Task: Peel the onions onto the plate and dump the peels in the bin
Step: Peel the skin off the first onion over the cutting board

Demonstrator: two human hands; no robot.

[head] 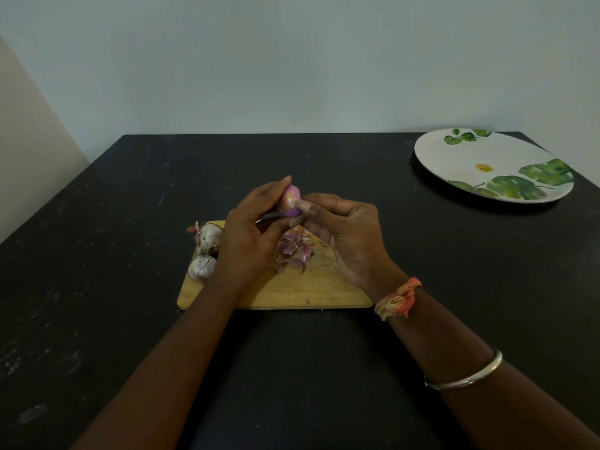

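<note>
**Onion** (pixel 291 200): small, purple, partly bared. Held in the air above the far edge of the chopping board (pixel 292 290).
**Left hand** (pixel 250 235): fingers (pixel 272 190) curled round the onion's left flank, clamped on it.
**Right hand** (pixel 347 235): fingers (pixel 308 206) pinched together on the onion's right side.
**Governing relation:** the onion sits between the two sets of fingertips. Its pale end faces the person, so its long axis appears to run near to far. The right hand is probably stripping skin while the left steadies.
**Peels** (pixel 293 248): heaped mid-board.
**Unpeeled onions** (pixel 209 237): two, at the board's left end.
**Plate** (pixel 470 164): on the worktop (pixel 130 222), well beyond the board's far right corner and nearer the right hand.
**Bin:** not in view.
</note>
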